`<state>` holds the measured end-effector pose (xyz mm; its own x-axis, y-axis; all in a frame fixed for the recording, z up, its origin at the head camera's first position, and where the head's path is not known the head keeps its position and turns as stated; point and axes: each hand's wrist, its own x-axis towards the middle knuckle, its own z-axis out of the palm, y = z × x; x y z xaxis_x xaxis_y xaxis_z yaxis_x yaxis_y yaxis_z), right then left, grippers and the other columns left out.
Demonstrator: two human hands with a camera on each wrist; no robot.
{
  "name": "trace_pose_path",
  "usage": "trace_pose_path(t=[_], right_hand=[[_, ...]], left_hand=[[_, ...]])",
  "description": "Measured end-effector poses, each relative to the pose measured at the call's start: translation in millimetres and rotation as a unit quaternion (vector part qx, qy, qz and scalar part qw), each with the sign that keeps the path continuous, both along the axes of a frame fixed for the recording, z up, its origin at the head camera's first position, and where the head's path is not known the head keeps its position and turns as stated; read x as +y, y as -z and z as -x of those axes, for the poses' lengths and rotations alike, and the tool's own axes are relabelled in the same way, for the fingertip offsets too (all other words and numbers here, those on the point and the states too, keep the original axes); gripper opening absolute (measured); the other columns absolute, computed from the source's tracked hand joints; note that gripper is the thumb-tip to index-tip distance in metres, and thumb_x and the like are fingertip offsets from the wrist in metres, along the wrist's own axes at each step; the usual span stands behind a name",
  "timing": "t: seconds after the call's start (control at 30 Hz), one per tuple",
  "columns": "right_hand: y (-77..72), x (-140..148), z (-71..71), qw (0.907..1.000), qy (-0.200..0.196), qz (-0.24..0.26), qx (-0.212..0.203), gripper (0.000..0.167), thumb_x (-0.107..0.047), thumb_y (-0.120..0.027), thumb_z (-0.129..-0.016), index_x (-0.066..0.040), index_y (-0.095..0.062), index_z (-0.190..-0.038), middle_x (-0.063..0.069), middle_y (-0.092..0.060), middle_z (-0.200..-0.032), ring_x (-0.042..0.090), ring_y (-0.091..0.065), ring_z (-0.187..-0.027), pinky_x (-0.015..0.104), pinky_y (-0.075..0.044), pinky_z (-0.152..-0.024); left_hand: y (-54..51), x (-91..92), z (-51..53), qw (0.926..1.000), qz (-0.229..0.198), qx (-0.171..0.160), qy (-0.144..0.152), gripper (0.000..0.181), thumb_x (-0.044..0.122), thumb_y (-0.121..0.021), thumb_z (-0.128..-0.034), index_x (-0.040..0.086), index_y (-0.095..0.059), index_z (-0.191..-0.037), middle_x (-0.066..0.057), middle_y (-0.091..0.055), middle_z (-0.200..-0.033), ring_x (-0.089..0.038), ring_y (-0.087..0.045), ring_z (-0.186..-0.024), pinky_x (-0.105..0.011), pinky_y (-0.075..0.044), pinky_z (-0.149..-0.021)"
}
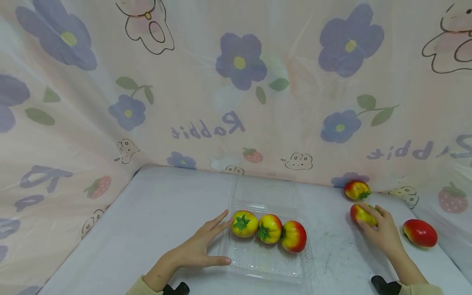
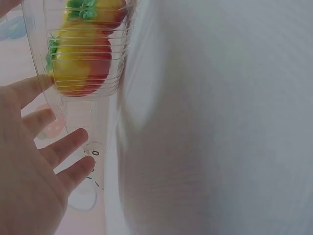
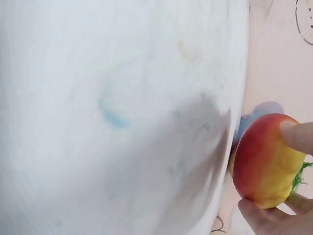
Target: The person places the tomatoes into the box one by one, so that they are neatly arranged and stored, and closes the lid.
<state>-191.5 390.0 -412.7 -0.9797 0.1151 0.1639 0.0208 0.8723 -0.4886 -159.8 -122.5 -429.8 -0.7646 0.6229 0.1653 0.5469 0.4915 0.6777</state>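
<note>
A clear plastic clamshell box (image 1: 263, 262) lies with its lid folded back. Across it sit three red-and-yellow fruits with green leafy tops: a left one (image 1: 244, 224), a middle one (image 1: 270, 229) and a right one (image 1: 293, 237). My left hand (image 1: 200, 246) spreads its fingers at the box's left side, index finger and thumb at the rim. To the right, my right hand (image 1: 383, 231) grips another such fruit (image 3: 264, 164) between thumb and fingers. In the right wrist view the held fruit appears raised off the table, its green top partly behind the fingers.
One more red-and-yellow fruit (image 1: 357, 190) rests at the table's back edge, beyond the right hand. A redder fruit (image 1: 420, 233) lies near the right edge. The white table (image 1: 147, 213) meets a patterned curtain (image 1: 287, 114) at the back and sides.
</note>
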Motion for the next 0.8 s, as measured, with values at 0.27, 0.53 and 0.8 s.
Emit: trace_pose_path(t=[0.27,0.53,0.8], right_hand=[[-5.4,-11.2,-6.2,0.9988,-0.033,0.002,0.035,0.052,-0.016,-0.056,-0.097,-0.003,-0.039,-0.144,0.047,-0.018,-0.138,0.065,-0.028,-0.116,0.074,-0.037,-0.084],[-10.4,-22.3,-9.1,0.9956,-0.060,0.015,0.070,0.049,-0.016,-0.057,-0.097,-0.002,-0.042,-0.142,0.044,-0.020,-0.140,0.063,-0.029,-0.118,0.073,-0.039,-0.084],[-16.7,-36.8,-11.7,0.9937,-0.068,0.009,0.089,0.048,-0.015,-0.060,-0.095,-0.004,-0.046,-0.140,0.041,-0.024,-0.140,0.061,-0.032,-0.118,0.072,-0.040,-0.085]], left_hand=[[0.2,-0.3,0.0,1.0000,0.003,-0.005,-0.003,0.089,0.051,-0.072,-0.0798,0.028,-0.026,-0.152,0.003,-0.004,-0.163,-0.036,-0.020,-0.144,-0.068,-0.028,-0.105],[-0.7,-0.3,0.7,1.0000,0.003,-0.009,-0.002,0.088,0.051,-0.072,-0.0800,0.029,-0.026,-0.152,-0.001,-0.005,-0.163,-0.036,-0.020,-0.144,-0.069,-0.028,-0.104],[-0.6,-0.2,0.7,0.9999,0.007,-0.010,-0.002,0.088,0.051,-0.072,-0.0798,0.028,-0.026,-0.152,-0.003,-0.007,-0.163,-0.037,-0.021,-0.143,-0.069,-0.029,-0.104]])
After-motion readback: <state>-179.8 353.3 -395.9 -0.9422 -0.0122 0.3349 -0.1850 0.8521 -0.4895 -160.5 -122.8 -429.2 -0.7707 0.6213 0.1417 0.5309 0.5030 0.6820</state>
